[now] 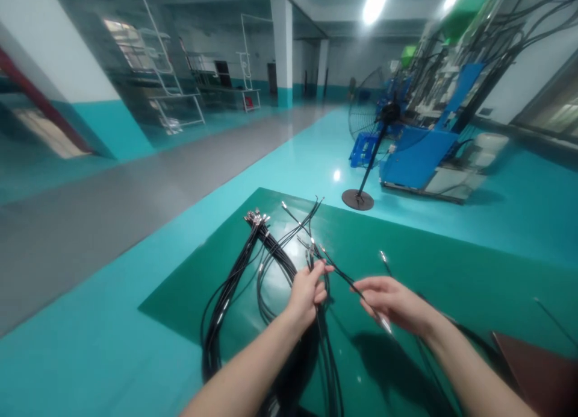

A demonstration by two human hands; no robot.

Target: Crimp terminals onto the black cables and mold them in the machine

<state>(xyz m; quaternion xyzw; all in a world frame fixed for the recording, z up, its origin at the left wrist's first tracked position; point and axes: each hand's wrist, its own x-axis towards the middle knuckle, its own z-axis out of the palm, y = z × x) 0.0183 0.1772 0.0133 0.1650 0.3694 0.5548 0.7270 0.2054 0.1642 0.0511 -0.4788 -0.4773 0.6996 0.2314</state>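
My left hand (309, 289) is closed around a few black cables, whose metal ends poke up above the fist and whose lengths hang below it. In my right hand (391, 299) a single black cable (345, 276) is pinched between thumb and fingers; its silvery tip (385, 325) points down past the fingers. That cable slants up toward the left hand. To the left lies a thick bundle of black cables (235, 272) with metal ends gathered at its top. Some loose cables (293, 230) cross behind the left hand.
The green tabletop (189, 284) carries the cables. Another cable end (383, 256) lies beyond my right hand, and a brown board (537, 369) sits at lower right. Past the table stand a pedestal fan (359, 199) and a blue machine (418, 158). A pillar (108, 128) rises at left.
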